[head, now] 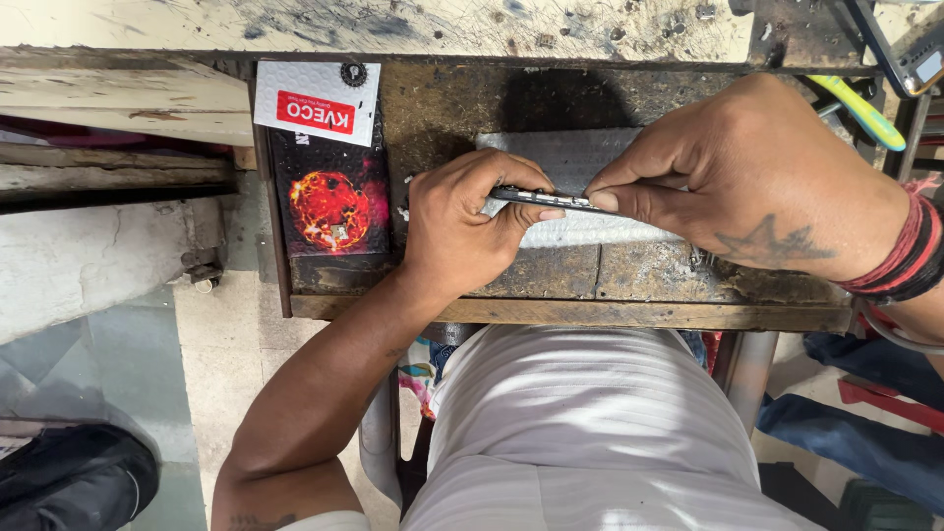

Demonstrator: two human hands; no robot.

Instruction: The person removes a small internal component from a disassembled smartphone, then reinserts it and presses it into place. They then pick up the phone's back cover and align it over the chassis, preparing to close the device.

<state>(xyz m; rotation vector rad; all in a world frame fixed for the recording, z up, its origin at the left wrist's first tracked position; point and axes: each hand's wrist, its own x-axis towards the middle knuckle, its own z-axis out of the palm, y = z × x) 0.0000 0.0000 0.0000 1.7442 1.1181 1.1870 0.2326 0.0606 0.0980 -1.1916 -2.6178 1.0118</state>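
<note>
Worn and stained, a dark wooden workbench [629, 285] filled the upper half of the head view, with a pale scuffed wall above it and a tiled floor below on the left.

One thin, dark, flat strip-like part [544, 200] was held edge-on above the bench, between the two hands. The left hand [462, 231] gripped its left end, fingers curled closed around it with the thumb [526, 211] pressed along the lower side. The right hand [728, 182] came in from the right; its thumb and forefinger [615, 187] were pinched narrowly on the part's right end, and the other fingers were folded in. What the part was exactly could not be told; it was too thin and partly hidden by the fingers.

Directly beneath the part lay one grey, textured rectangular sheet [580, 157] on the bench, partly covered by both hands.

Left of the left hand, well clear of the part, lay one black rectangular box printed with a red fiery sphere [330, 206], and one white padded packet with a red label [317, 103] lay overlapping its upper end.

At the top right corner, one tool with a yellow-green handle [865, 113] lay beyond the right wrist, which wore several red and black bands [910, 251].

The person's white ribbed shirt [580, 413] filled the lower middle.
</note>
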